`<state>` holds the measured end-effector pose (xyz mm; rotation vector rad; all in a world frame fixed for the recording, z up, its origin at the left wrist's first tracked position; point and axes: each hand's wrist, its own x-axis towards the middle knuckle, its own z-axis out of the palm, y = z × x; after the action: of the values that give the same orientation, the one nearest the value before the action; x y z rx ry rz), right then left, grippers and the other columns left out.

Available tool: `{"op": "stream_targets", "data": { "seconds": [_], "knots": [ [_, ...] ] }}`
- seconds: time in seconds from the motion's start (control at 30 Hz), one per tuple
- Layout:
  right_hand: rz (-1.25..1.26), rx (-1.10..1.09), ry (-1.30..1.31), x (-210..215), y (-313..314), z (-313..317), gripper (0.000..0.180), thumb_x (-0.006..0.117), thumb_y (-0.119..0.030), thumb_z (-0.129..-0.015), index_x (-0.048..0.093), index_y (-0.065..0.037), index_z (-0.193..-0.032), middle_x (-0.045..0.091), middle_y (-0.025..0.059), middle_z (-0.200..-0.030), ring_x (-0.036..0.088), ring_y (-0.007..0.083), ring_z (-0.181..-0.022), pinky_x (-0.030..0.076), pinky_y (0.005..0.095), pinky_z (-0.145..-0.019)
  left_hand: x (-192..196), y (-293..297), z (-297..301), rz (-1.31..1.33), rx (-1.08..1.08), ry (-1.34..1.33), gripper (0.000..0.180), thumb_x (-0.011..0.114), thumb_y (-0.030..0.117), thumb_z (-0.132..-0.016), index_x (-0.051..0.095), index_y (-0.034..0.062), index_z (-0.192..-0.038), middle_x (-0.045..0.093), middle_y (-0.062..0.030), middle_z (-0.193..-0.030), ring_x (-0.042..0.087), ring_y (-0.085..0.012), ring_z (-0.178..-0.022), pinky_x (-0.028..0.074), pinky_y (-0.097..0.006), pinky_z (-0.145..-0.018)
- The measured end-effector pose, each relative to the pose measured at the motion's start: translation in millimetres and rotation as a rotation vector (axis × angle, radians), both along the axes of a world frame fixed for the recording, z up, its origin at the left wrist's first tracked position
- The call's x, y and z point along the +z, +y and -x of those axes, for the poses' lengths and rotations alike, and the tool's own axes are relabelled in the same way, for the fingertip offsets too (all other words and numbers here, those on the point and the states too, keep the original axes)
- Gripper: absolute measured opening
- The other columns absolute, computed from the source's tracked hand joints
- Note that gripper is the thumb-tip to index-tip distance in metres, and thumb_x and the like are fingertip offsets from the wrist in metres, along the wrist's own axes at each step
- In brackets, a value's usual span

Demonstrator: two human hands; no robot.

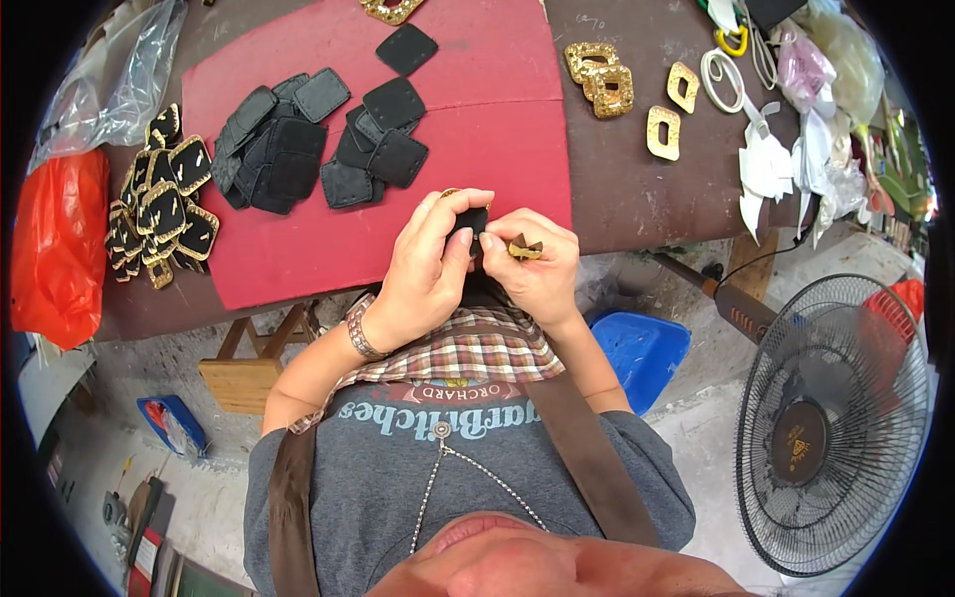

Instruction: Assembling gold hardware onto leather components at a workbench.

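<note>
Pinching a black square patch (472,221) at the desk's (637,199) near edge, the left hand (426,269) grips it while the right hand (537,269) nips a small gold clasp (524,248); bare red mat (298,259) lies beyond, black patches (298,149) toward the far-left corner.

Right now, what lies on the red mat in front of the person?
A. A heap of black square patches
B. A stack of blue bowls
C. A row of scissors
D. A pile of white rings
A: black square patches lie heaped on the red mat, beyond the left hand and right hand.
</note>
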<state>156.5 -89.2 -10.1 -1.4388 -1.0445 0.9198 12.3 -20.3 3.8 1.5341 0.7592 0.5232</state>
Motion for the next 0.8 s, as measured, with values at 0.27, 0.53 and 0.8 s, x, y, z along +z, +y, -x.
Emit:
{"op": "stream_targets", "data": {
  "seconds": [0.27, 0.53, 0.8],
  "knots": [
    [-0.174, 0.047, -0.203, 5, 5, -16, 0.008, 0.068, 0.002, -0.077, 0.065, 0.003, -0.084, 0.062, 0.0090, -0.078, 0.059, 0.0158, -0.064, 0.047, 0.0260, -0.056, 3, 0, 6, 0.421, -0.028, -0.169, 0.037, 0.044, -0.004, -0.092, 0.043, 0.0001, -0.128, 0.046, -0.0104, -0.113, 0.056, -0.0115, -0.082, 0.051, -0.024, -0.069],
    [-0.100, 0.206, -0.265, 6, 8, -20, 0.012, 0.068, -0.001, -0.076, 0.062, 0.002, -0.085, 0.060, 0.0107, -0.078, 0.060, 0.0201, -0.065, 0.048, 0.0284, -0.057, 8, 0, 3, 0.207, -0.102, -0.063, 0.039, 0.042, -0.006, -0.091, 0.042, 0.0007, -0.129, 0.044, -0.0106, -0.113, 0.056, -0.0114, -0.081, 0.050, -0.025, -0.071],
    [-0.154, 0.243, -0.345, 2, 8, -19, 0.012, 0.067, 0.000, -0.076, 0.062, 0.003, -0.086, 0.059, 0.0110, -0.079, 0.060, 0.0207, -0.064, 0.048, 0.0286, -0.056, -2, -7, 2, 0.353, -0.004, -0.076, 0.039, 0.042, -0.005, -0.091, 0.041, 0.0013, -0.130, 0.044, -0.0097, -0.108, 0.055, -0.0113, -0.079, 0.049, -0.026, -0.070]
  ]
}}
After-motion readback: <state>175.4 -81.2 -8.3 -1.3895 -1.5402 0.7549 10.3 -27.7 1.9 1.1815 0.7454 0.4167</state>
